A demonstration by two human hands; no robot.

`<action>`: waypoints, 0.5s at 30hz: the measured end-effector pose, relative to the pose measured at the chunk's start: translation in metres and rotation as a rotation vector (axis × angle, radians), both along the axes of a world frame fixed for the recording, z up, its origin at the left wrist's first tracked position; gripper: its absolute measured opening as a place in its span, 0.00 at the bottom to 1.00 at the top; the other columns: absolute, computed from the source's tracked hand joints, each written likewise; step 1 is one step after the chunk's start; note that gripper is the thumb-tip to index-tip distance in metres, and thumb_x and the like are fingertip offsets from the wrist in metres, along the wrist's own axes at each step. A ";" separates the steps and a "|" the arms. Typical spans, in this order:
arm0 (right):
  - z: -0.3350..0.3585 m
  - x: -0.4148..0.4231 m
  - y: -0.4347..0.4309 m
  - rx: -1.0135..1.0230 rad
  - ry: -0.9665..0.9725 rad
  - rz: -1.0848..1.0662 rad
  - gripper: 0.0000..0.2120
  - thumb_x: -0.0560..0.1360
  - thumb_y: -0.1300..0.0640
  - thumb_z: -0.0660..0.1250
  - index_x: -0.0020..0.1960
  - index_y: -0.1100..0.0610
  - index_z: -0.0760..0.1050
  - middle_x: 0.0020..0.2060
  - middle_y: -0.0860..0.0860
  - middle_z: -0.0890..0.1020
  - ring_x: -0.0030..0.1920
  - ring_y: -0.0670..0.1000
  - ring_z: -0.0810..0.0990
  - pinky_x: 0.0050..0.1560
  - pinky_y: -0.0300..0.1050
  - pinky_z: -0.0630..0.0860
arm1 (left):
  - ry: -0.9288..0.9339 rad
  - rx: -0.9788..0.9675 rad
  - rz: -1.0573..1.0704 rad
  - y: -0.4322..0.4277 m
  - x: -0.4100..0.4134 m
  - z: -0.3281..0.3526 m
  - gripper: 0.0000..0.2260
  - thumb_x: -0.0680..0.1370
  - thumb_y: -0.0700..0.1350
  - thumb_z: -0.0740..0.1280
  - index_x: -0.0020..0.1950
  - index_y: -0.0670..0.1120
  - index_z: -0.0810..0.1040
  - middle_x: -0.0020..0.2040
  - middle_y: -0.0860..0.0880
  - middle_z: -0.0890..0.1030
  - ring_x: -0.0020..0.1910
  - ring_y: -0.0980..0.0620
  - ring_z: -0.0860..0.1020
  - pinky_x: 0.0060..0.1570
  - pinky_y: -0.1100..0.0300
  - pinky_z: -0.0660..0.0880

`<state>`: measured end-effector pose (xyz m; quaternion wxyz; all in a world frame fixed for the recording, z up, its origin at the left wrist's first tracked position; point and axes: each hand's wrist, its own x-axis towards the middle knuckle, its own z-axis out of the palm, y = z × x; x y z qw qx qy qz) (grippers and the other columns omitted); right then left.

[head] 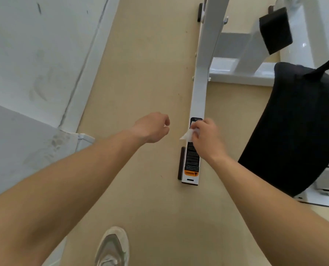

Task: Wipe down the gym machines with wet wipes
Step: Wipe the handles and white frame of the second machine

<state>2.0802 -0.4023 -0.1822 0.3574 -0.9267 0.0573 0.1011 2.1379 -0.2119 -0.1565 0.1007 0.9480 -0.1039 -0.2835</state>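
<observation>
Down near the pale beige floor (140,73), a long white-painted steel base bar (200,89) of the gym machine runs away from the person toward the top of the view; its near end carries a black printed warning label with an orange band (192,160), and a dark rubber strip (181,163) lies along its left edge. Over the upper part of that label, the right hand (205,138) has its fingers curled round a crumpled white wet wipe (187,135), pinching it against the bar; a corner of the wipe sticks out to the left of the knuckles. Just left of the bar, apart from it, the left hand (152,127) hovers above the floor with its fingers loosely curled and nothing visible in them; it touches neither the wipe nor the machine. Right of the bar sits a large black padded cushion (294,127), tilted on the white frame; farther back a smaller black square pad (275,30) is fixed to an angled white post. Along the left side stands a scuffed white wall (35,54); at the bottom edge, one grey-and-white trainer (112,246) rests on the floor between the two bare forearms.
</observation>
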 end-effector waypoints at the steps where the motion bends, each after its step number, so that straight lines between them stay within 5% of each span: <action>1: -0.008 -0.001 0.001 -0.008 -0.015 0.028 0.13 0.80 0.63 0.59 0.61 0.56 0.78 0.58 0.51 0.75 0.55 0.53 0.76 0.54 0.50 0.76 | 0.004 0.001 -0.023 -0.001 -0.004 -0.008 0.15 0.82 0.50 0.61 0.67 0.50 0.75 0.64 0.48 0.75 0.62 0.46 0.75 0.61 0.48 0.73; 8: -0.035 0.006 -0.020 -0.113 -0.092 0.087 0.11 0.81 0.60 0.60 0.54 0.52 0.80 0.52 0.49 0.77 0.53 0.53 0.74 0.46 0.47 0.74 | 0.024 -0.067 -0.161 -0.011 -0.018 -0.045 0.15 0.82 0.51 0.60 0.68 0.51 0.74 0.63 0.51 0.75 0.60 0.49 0.75 0.60 0.49 0.74; 15: -0.049 -0.016 -0.016 -0.347 -0.280 0.222 0.11 0.81 0.54 0.63 0.56 0.57 0.81 0.56 0.53 0.80 0.53 0.57 0.78 0.51 0.51 0.77 | 0.021 -0.196 -0.103 -0.008 -0.020 -0.054 0.14 0.82 0.51 0.62 0.67 0.51 0.74 0.61 0.53 0.76 0.56 0.51 0.77 0.60 0.50 0.74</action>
